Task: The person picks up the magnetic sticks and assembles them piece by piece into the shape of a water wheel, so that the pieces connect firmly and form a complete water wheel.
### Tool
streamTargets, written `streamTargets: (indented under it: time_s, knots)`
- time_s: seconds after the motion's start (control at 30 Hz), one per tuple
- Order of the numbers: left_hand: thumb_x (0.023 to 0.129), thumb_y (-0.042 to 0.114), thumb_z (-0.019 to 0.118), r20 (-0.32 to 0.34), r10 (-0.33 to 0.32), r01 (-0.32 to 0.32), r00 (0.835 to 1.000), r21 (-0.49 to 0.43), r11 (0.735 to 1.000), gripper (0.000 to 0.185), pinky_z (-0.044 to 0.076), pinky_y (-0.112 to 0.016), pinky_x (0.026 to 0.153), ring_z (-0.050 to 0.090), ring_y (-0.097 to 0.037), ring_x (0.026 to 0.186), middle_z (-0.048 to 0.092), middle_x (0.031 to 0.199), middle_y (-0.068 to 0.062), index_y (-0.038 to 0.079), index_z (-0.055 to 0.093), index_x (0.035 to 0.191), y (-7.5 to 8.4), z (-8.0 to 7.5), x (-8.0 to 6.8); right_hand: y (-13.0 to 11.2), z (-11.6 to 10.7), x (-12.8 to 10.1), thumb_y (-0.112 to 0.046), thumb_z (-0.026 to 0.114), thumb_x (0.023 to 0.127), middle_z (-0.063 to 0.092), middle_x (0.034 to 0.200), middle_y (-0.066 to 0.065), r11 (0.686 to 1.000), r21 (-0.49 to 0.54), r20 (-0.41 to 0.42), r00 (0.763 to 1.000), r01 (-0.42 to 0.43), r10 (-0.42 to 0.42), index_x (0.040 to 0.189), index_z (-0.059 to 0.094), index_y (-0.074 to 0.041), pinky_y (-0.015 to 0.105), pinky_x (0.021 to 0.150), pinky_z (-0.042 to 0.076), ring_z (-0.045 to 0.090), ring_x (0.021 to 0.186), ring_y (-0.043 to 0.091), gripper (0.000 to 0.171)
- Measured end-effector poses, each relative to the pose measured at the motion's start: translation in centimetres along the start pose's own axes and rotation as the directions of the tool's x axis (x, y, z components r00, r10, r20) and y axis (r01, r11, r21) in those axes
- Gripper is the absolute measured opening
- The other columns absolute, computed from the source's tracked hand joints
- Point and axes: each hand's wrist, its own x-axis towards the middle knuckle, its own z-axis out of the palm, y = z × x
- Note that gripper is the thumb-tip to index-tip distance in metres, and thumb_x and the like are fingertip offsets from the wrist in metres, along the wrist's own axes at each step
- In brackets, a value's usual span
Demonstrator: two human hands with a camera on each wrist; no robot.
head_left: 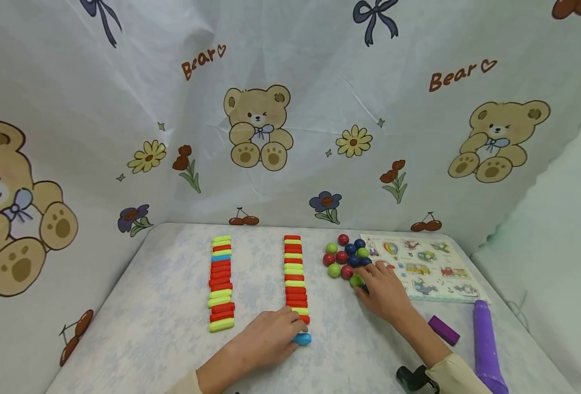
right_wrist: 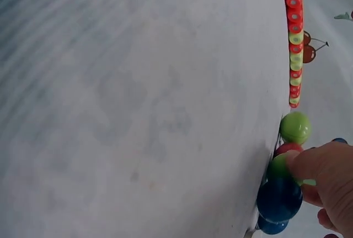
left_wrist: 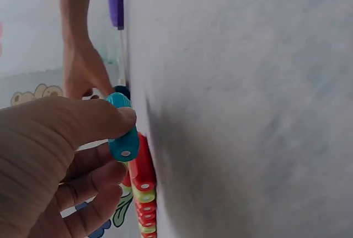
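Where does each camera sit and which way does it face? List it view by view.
Head: above the table, looking forward and down; both forearms show, left hand and right hand.
Left wrist: behind the left hand, facing a blue piece it pinches at the end of a row of pieces.
Right wrist: by the right hand, fingertips on the balls.
Shared: the blue piece appears in the head and left wrist views.

Prob. kids' play corner at home: bear-print cloth backdrop (head_left: 290,109), toy puzzle board (head_left: 428,268), coloured balls (head_left: 346,257).

Left hand (head_left: 270,336) pinching, right hand (head_left: 381,293) fingers curled.
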Motion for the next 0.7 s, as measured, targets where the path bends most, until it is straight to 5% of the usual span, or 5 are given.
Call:
streamTargets:
  time_s: [0.2,0.33,0.53,0.7]
  knots:
    - [0.098,0.029,0.082,-0.092,-0.021,0.017,0.996,-0.047,0.999,0.022,0.057,-0.022,0.083,0.060,-0.002,0.100,0.067,0.110,0.011,0.022,0.076,0.117,-0.2,-1.0,-0.2,-1.2,0.1,0.2,-0.025,0.095,0.083,0.072,0.110,0.012,1.000,0.003,0.016,1.000,-0.020,0.020,0.115,0.077,-0.004,0.049,0.093,0.056,0.061,0.103,0.031,0.042]
    - [0.096,0.024,0.085,-0.122,-0.034,0.026,0.992,-0.064,0.998,0.020,0.056,-0.020,0.079,0.059,-0.003,0.096,0.067,0.106,0.010,0.020,0.075,0.113,-0.7,-1.5,-0.3,-3.6,-0.8,0.1,-0.032,0.097,0.080,0.073,0.107,0.001,0.994,0.110,-0.004,1.000,0.016,-0.015,0.111,0.077,-0.013,0.043,0.089,0.057,0.060,0.101,0.022,0.041]
    - [0.090,0.017,0.089,-0.173,-0.026,0.008,0.985,-0.102,0.995,0.022,0.054,-0.017,0.077,0.057,-0.003,0.089,0.069,0.101,0.007,0.016,0.076,0.107,-1.3,-2.1,-0.5,-8.3,-2.4,-0.6,-0.035,0.094,0.085,0.072,0.108,-0.016,0.921,0.364,0.025,0.987,0.136,-0.156,0.114,0.073,-0.026,0.035,0.090,0.056,0.061,0.100,0.012,0.037]
    - [0.089,0.013,0.089,-0.172,-0.017,-0.010,0.985,-0.156,0.988,0.020,0.053,-0.017,0.074,0.054,-0.002,0.083,0.069,0.096,0.008,0.014,0.074,0.103,-1.8,-2.7,-0.8,-10.3,-2.4,-0.7,-0.034,0.093,0.087,0.070,0.107,-0.021,0.881,0.445,0.027,0.981,0.160,-0.192,0.113,0.069,-0.028,0.030,0.086,0.053,0.060,0.096,0.013,0.036]
